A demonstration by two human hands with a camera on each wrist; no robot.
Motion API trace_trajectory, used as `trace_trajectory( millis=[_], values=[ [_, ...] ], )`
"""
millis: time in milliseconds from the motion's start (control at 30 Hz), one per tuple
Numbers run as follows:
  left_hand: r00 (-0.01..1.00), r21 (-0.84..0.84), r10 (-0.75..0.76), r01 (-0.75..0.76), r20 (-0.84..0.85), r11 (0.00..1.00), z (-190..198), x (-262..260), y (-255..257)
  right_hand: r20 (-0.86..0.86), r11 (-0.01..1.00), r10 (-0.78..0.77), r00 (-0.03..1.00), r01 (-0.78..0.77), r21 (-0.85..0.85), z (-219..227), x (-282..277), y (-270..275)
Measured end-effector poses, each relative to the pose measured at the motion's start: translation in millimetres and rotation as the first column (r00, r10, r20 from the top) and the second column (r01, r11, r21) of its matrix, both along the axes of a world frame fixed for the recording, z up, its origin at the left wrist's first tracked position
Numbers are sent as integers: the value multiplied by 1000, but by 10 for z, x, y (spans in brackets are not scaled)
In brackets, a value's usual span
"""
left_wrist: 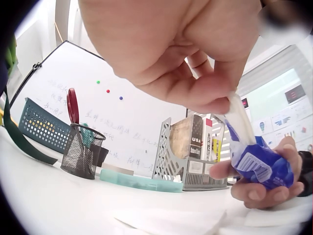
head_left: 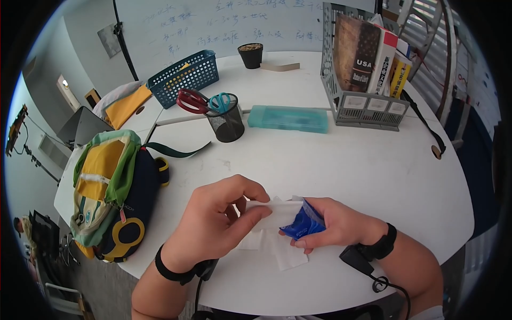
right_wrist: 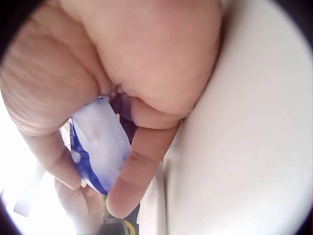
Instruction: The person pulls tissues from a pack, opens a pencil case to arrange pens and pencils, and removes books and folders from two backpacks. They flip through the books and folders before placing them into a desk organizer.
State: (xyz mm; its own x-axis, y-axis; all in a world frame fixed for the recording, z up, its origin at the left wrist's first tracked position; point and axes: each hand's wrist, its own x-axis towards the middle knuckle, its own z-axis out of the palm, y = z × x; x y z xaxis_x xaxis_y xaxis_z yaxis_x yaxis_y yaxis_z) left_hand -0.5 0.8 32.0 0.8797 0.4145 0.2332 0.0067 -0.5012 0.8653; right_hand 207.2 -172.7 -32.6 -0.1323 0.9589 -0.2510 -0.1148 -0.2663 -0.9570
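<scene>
My right hand (head_left: 341, 221) holds a blue tissue packet (head_left: 308, 223) between thumb and fingers, just above the table. A folded white tissue (head_left: 285, 209) sticks out of its open end, and my left hand (head_left: 224, 216) pinches the far end of it between thumb and forefinger. The left wrist view shows the tissue (left_wrist: 240, 117) stretched from those fingertips down to the packet (left_wrist: 264, 164), whose barcode faces that camera. Below both hands, white tissue sheets (head_left: 288, 253) lie spread on the table. The right wrist view has the packet (right_wrist: 100, 142) tucked under the palm.
A colourful backpack (head_left: 106, 194) stands at the left. Behind the hands are a mesh pen cup (head_left: 226, 125) with scissors, a teal case (head_left: 288, 119) and a grey file rack (head_left: 368, 112) with books. Farther back sit a blue basket (head_left: 184, 80) and a small pot (head_left: 250, 56).
</scene>
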Motion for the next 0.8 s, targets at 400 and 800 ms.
trace_trajectory(
  millis=[400, 800],
  values=[
    [922, 128, -296, 272, 250, 954, -47, -97, 148, -79, 998, -60, 995, 60, -4, 37, -1, -28],
    [960, 337, -89, -5, 264, 942, -247, 44, 51, -49, 997, -73, 996, 74, 19, 28, -13, -22]
  ],
)
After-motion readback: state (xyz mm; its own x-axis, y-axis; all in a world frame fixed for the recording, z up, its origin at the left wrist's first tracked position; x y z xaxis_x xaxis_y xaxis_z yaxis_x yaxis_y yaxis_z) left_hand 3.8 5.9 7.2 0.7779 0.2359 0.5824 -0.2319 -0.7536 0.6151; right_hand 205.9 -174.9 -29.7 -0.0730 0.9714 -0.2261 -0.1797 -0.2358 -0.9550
